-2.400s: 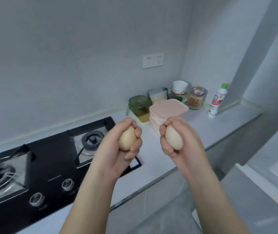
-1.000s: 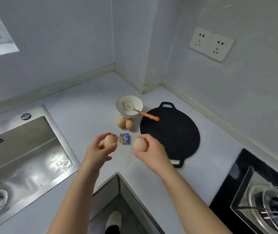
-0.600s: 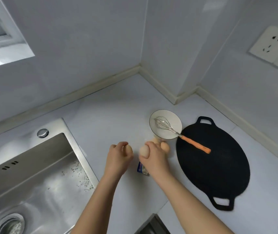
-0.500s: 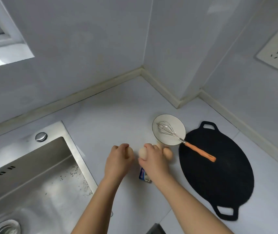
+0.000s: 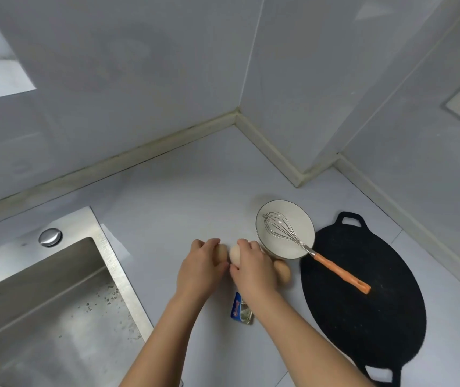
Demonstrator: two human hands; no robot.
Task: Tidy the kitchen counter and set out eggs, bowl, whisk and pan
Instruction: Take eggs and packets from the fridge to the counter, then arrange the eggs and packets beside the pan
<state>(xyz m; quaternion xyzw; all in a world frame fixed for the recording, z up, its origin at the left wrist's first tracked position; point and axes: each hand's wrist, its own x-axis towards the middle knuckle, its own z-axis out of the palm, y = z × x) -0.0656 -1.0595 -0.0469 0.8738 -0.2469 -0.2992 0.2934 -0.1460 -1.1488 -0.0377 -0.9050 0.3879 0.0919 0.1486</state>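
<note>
Head view: left hand (image 5: 199, 270) grip closed on an egg (image 5: 221, 252), right hand (image 5: 252, 268) grip closed on another egg (image 5: 235, 255), both low over the surface (image 5: 173, 196) beside bowl (image 5: 285, 229) with whisk (image 5: 315, 254), third egg (image 5: 282, 270) and pan (image 5: 362, 297) just right

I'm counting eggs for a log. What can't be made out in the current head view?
- Left hand covers most of its egg.
- Right hand hides whether another egg lies between it and the bowl; only one loose egg shows.
- The small packet has print too small to read and is partly under the right wrist.
- The pan and sink are cut off by the frame's edges.
</note>
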